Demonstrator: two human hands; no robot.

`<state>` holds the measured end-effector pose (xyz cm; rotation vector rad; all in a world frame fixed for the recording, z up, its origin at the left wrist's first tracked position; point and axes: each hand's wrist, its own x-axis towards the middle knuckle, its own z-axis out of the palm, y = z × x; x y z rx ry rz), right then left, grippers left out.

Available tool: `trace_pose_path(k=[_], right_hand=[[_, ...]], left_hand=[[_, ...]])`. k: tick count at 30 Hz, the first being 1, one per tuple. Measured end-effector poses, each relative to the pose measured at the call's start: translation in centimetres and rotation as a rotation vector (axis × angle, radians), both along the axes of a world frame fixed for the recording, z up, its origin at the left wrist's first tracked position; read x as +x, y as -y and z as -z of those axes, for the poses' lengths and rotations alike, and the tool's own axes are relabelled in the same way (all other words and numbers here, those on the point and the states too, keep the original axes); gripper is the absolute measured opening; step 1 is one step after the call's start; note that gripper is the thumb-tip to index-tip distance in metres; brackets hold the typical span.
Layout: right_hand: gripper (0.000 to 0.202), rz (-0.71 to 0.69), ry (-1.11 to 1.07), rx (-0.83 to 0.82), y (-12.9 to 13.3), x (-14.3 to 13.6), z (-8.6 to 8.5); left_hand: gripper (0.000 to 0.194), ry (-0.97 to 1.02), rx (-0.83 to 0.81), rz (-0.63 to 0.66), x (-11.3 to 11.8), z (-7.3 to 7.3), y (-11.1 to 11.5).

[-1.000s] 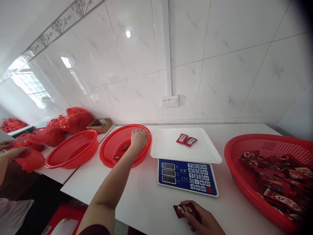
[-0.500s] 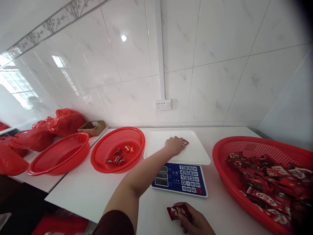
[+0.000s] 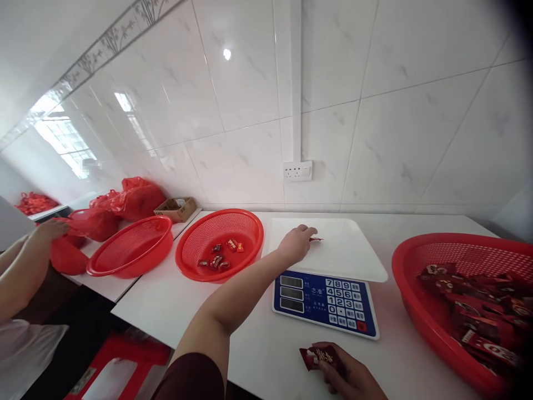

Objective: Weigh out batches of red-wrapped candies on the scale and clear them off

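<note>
My left hand [image 3: 297, 244] is stretched over the white pan [image 3: 353, 250] of a digital scale, its fingers closed on a small red snack packet [image 3: 316, 239] seen edge-on. Whether that packet touches the pan I cannot tell. Below the pan is the scale's blue keypad panel [image 3: 325, 303] with dark displays. Nearer to me, my right hand [image 3: 347, 369] grips a dark red snack packet [image 3: 318, 356] above the white table. To the right stands a red plastic basket [image 3: 410, 311] heaped with dark red packets [image 3: 478, 316].
A second red basket [image 3: 189, 239] holds several small packets [image 3: 216, 260]. Left of it are another red basket [image 3: 131, 261], a cardboard box [image 3: 177, 211] and red plastic bags [image 3: 137, 200]. A co-worker's arm [image 3: 31, 261] reaches toward the bags. A wall socket [image 3: 297, 170] sits behind the scale.
The view has swung left, bringing a co-worker's arms into sight. The packet in my left hand has turned from face-up to edge-on. My right hand keeps its packet.
</note>
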<state>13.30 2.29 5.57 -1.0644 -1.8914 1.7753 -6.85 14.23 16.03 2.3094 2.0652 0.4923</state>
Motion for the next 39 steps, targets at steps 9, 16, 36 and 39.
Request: trace_pose_path(k=[9, 16, 36, 39], right_hand=[[0.047, 0.081, -0.015, 0.020, 0.6, -0.2, 0.7], [0.050, -0.021, 0.033, 0.023, -0.2, 0.1, 1.7], [0.049, 0.025, -0.119, -0.036, -0.1, 0.1, 0.1], [0.049, 0.080, -0.118, -0.064, -0.8, -0.2, -1.0]], left_hand=[[0.039, 0.095, 0.181, -0.168, -4.8, -1.5, 4.8], [0.045, 0.107, 0.165, -0.392, -11.2, -2.7, 10.4], [0.032, 1.247, -0.373, 0.073, 4.4, 9.5, 15.4], [0.042, 1.430, -0.294, 0.034, 3.9, 10.0, 15.2]])
